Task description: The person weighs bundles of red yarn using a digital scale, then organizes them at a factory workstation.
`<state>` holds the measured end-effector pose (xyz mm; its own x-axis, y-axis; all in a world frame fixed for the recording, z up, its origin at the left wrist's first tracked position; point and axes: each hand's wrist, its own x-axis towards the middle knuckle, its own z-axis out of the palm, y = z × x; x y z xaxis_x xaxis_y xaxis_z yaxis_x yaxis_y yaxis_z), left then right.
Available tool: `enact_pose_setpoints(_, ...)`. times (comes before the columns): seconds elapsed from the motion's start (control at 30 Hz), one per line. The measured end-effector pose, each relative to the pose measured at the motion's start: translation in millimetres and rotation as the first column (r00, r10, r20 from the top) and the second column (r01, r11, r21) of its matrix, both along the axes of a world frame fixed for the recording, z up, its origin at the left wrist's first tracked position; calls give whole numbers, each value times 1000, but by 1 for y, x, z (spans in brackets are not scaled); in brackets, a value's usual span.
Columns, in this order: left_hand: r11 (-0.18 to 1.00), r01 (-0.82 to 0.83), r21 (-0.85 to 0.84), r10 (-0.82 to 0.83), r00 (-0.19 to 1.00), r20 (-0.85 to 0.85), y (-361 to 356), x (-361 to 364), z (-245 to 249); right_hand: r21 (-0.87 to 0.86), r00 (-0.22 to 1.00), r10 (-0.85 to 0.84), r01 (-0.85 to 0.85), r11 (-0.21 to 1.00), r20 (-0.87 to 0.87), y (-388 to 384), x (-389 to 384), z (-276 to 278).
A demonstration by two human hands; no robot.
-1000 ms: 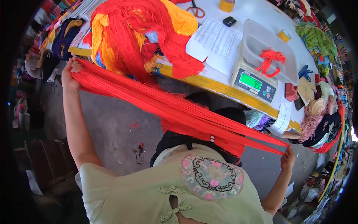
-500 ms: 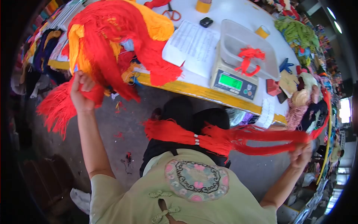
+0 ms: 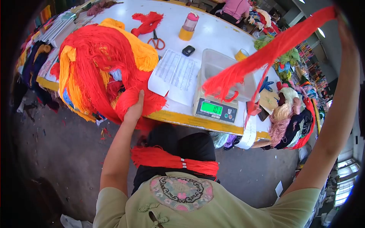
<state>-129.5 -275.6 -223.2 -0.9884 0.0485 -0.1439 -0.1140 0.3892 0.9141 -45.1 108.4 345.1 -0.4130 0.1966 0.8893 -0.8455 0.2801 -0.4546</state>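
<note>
From the head view, I see the right arm (image 3: 338, 117) flung up and outward, nearly straight, its hand (image 3: 341, 24) at the picture's dim edge, fingers closed around the upper end of a red skein (image 3: 277, 47) slanting down in front of the scale (image 3: 215, 109). The left arm (image 3: 119, 155) reaches forward, its hand (image 3: 134, 111) against red yarn (image 3: 129, 99) by the tabletop's edge (image 3: 182, 118), thumb showing; how tightly the other fingers curl, I can't tell.
</note>
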Motion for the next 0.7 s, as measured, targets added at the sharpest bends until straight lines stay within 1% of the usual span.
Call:
enact_pose_setpoints(0.03, 1000, 6, 8, -6, 1000, -15, 1, 0, 4, -44, 995, -97, 96, 994, -28, 0, -8, 6)
enact_pose_setpoints(0.07, 1000, 14, 16, -13, 999, -29, 0, 1, 7, 155, 925, -373, 380, 912, -75, 13, -22, 8)
enact_pose_setpoints(0.1, 1000, 8, 0, -8, 1000, -24, 0, 3, 9, 325, 777, -606, 625, 710, -172, 35, -37, 2)
enact_pose_setpoints(0.13, 1000, 3, -15, -3, 1000, -19, 0, 4, 10, 445, 569, -763, 794, 413, -307, 52, -45, -11)
enact_pose_setpoints(0.17, 1000, -4, -27, 4, 1000, -12, 1, 4, 11, 523, 710, -685, 652, 548, -167, 45, -46, -34)
enact_pose_setpoints(0.2, 1000, 1, -26, -1, 1000, -22, 1, 1, 7, 571, 815, -579, 482, 665, -14, 30, -48, -68)
enact_pose_setpoints(0.23, 1000, 5, -25, -6, 1000, -30, -1, -4, -3, 233, 938, -100, 22, 972, 331, 22, -55, -110)
enact_pose_setpoints(0.27, 1000, 8, -22, -9, 999, -36, -3, -5, -9, 430, 861, -221, 3, 903, 458, 38, -61, -153)
enact_pose_setpoints(0.3, 999, 21, -27, -22, 999, -31, -4, -6, -9, 746, 788, -499, 77, 661, 361, 32, -54, -203)
enact_pose_setpoints(0.33, 999, 31, -29, -32, 999, -26, -4, -7, -9, 651, 709, -434, -47, 757, 556, 23, -52, -251)
enact_pose_setpoints(0.37, 999, 37, -30, -37, 999, -22, -4, -6, -8, 710, 670, -500, -57, 702, 548, 11, -34, -302)
enact_pose_setpoints(0.4, 1000, 27, -7, -27, 1000, -15, -3, -5, -6, 968, 634, -755, 39, 249, 169, -4, -15, -328)
enact_pose_setpoints(0.43, 1000, 18, 14, -18, 1000, -8, -2, -3, -3, 993, 591, -801, -1, 119, 97, -21, 6, -343)
enact_pose_setpoints(0.47, 999, 10, 33, -10, 1000, 0, -1, -2, -2, 974, 729, -681, 100, 203, 67, -18, 20, -367)
enact_pose_setpoints(0.5, 999, -21, 47, 22, 1000, -22, -1, -1, -3, 963, 713, -697, 132, 236, 73, -19, 35, -381)
enact_pose_setpoints(0.57, 995, -76, 70, 80, 995, -64, 1, 0, -6, 931, 729, -684, 237, 276, 17, -30, 59, -388)
enact_pose_setpoints(0.6, 996, -67, 50, 70, 996, -52, 0, 0, -9, 909, 733, -680, 291, 298, -12, -34, 70, -391)
enact_pose_setpoints(0.63, 998, -56, 29, 58, 998, -40, -3, 0, -10, 919, 697, -716, 272, 286, 16, -33, 80, -397)
enact_pose_setpoints(0.67, 999, -45, 7, 45, 999, -29, -6, 0, -10, 904, 686, -727, 288, 317, 37, -33, 90, -400)
enact_pose_setpoints(0.7, 986, -38, 160, 42, 999, -16, -12, 7, -7, 885, 671, -739, 309, 349, 58, -32, 103, -401)
